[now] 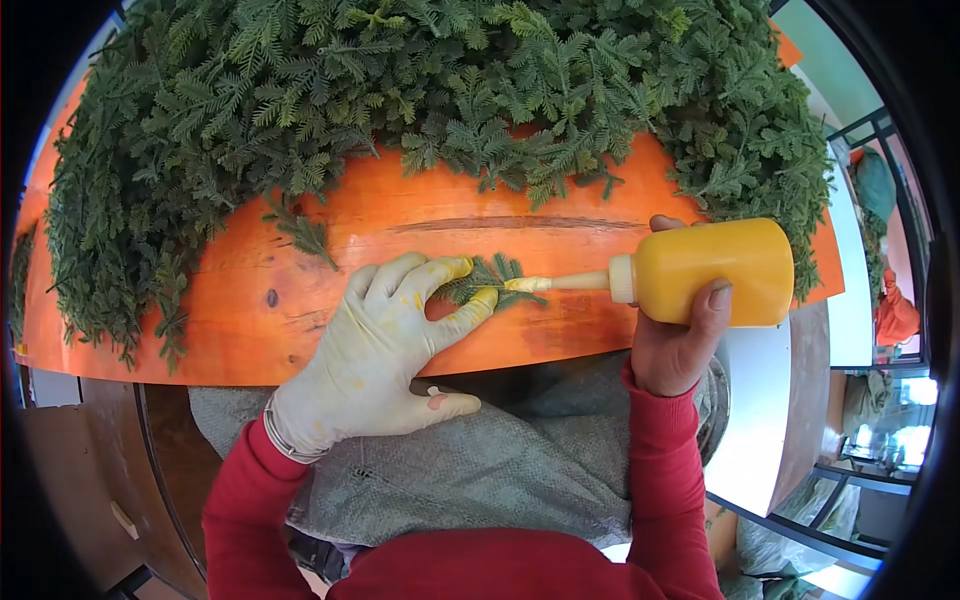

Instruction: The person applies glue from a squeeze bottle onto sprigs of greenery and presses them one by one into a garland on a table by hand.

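Observation:
My left hand (375, 335), in a stained white glove, pinches a small green fir sprig (465, 289) between its fingers over the orange table. Bare, my right hand (682, 335) is wrapped round a yellow squeeze bottle (725, 272) lying on its side in the grip. Its long pale nozzle (578, 282) points left, and the whitish tip touches or nearly touches the sprig. Part of the sprig is hidden behind the gloved fingers. Another loose sprig (302, 234) rests on the table above my left hand.
A large heap of green fir sprigs (400, 80) curves around the back and both sides of the orange table (330, 210). Grey cloth (450, 465) covers my lap below the table edge. Plastic bags (800, 520) and a dark metal frame stand at the right.

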A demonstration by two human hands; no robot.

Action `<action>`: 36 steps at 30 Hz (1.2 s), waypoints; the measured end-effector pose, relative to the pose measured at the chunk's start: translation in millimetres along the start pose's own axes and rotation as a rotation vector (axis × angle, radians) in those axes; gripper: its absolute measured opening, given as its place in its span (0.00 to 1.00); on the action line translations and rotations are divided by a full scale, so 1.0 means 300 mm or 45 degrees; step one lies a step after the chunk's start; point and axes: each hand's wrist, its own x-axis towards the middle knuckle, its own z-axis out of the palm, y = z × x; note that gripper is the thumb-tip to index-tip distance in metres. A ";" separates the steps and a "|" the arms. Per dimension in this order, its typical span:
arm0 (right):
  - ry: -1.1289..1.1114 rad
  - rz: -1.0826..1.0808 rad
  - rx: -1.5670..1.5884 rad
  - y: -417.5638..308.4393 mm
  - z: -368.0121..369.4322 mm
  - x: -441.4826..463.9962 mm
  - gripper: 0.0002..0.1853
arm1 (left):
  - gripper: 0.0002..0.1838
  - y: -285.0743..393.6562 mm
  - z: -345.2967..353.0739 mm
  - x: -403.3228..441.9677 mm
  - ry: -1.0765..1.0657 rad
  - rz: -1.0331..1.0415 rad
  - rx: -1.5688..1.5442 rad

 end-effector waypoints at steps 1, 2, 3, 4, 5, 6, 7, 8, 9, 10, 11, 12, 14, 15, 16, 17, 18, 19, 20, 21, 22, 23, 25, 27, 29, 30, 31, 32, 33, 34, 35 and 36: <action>-0.010 0.000 -0.022 -0.001 0.001 0.000 0.30 | 0.47 -0.001 0.000 0.000 0.002 -0.001 0.002; -0.019 0.002 -0.045 -0.001 0.001 -0.001 0.30 | 0.48 -0.001 0.001 0.000 0.002 -0.002 0.002; -0.017 0.008 -0.058 -0.001 0.001 -0.003 0.30 | 0.48 -0.001 0.002 0.000 0.002 -0.003 0.003; -0.014 0.013 -0.070 0.000 0.002 -0.002 0.30 | 0.48 0.000 0.002 0.000 0.004 -0.007 -0.001; -0.011 0.019 -0.083 0.001 0.003 -0.002 0.31 | 0.48 0.002 0.001 0.000 0.004 -0.010 -0.005; -0.008 0.020 -0.099 0.002 0.004 -0.002 0.31 | 0.48 0.003 0.001 0.002 0.005 -0.013 -0.008; -0.005 0.020 -0.116 0.003 0.006 -0.002 0.31 | 0.48 0.004 0.001 0.002 0.002 -0.015 -0.007; -0.002 0.020 -0.132 0.004 0.005 -0.001 0.31 | 0.48 0.004 0.001 0.002 -0.001 -0.017 -0.005; 0.002 0.013 -0.139 0.006 0.003 -0.001 0.32 | 0.48 0.004 0.002 0.001 -0.006 -0.020 -0.005; 0.004 0.006 -0.147 0.009 0.001 0.000 0.32 | 0.48 0.003 0.003 0.000 -0.002 -0.017 -0.002; 0.006 0.000 -0.154 0.010 -0.001 0.000 0.32 | 0.48 0.003 0.004 -0.001 0.002 -0.015 0.001; 0.017 -0.013 -0.164 0.011 -0.003 0.002 0.32 | 0.48 0.002 0.005 -0.001 0.008 -0.013 0.006; 0.037 -0.037 -0.183 0.009 -0.009 0.004 0.32 | 0.48 0.003 0.004 0.000 0.011 -0.010 0.010; 0.029 -0.027 -0.149 0.008 -0.013 0.003 0.32 | 0.48 0.004 0.005 0.000 0.011 -0.008 0.011; 0.021 -0.019 -0.115 0.007 -0.017 0.003 0.32 | 0.48 0.004 0.005 0.000 0.010 -0.009 0.015; 0.014 -0.011 -0.081 0.007 -0.020 0.003 0.32 | 0.48 0.004 0.006 0.000 0.009 -0.011 0.018; -0.013 -0.009 -0.079 0.003 -0.016 0.002 0.32 | 0.48 0.005 0.008 -0.001 0.007 -0.012 0.020; -0.039 -0.007 -0.077 -0.003 -0.003 0.002 0.32 | 0.48 0.006 0.009 -0.001 0.004 -0.013 0.027; -0.038 -0.008 -0.068 -0.006 0.012 0.003 0.31 | 0.48 0.006 0.010 0.000 0.002 -0.014 0.034; -0.038 -0.010 -0.059 -0.009 0.027 0.004 0.30 | 0.48 0.007 0.010 0.001 0.001 -0.014 0.042; -0.013 -0.013 -0.043 -0.009 0.044 0.006 0.29 | 0.48 0.007 0.011 0.001 -0.002 -0.013 0.047; 0.012 -0.017 -0.027 -0.010 0.052 0.006 0.27 | 0.48 0.008 0.011 0.001 -0.004 -0.013 0.052; 0.021 -0.020 -0.018 -0.013 0.050 0.005 0.27 | 0.48 0.008 0.012 0.001 -0.001 -0.010 0.056; 0.040 -0.025 -0.016 -0.013 0.045 0.005 0.26 | 0.48 0.006 0.013 -0.002 0.007 -0.007 0.057; 0.072 -0.033 -0.021 -0.007 0.024 0.004 0.26 | 0.48 0.006 0.012 -0.002 0.008 -0.006 0.060; 0.079 -0.047 -0.016 -0.004 0.018 0.003 0.26 | 0.48 0.006 0.011 -0.002 0.008 -0.004 0.062; 0.088 -0.060 -0.011 -0.002 0.012 0.002 0.26 | 0.48 0.007 0.011 -0.002 0.009 -0.005 0.062; 0.097 -0.073 -0.007 -0.002 0.009 0.000 0.26 | 0.48 0.007 0.010 -0.002 0.009 -0.006 0.062; 0.105 -0.054 -0.007 -0.006 0.008 -0.002 0.26 | 0.48 0.007 0.010 -0.002 0.009 -0.007 0.062; 0.113 -0.035 -0.008 -0.012 0.008 -0.005 0.26 | 0.48 0.007 0.011 -0.002 0.009 -0.007 0.063; 0.122 -0.017 -0.008 -0.017 0.007 -0.007 0.27 | 0.48 0.007 0.011 -0.002 0.009 -0.007 0.063; 0.104 -0.013 -0.071 -0.017 -0.002 -0.009 0.28 | 0.48 0.008 0.011 -0.001 0.010 -0.007 0.064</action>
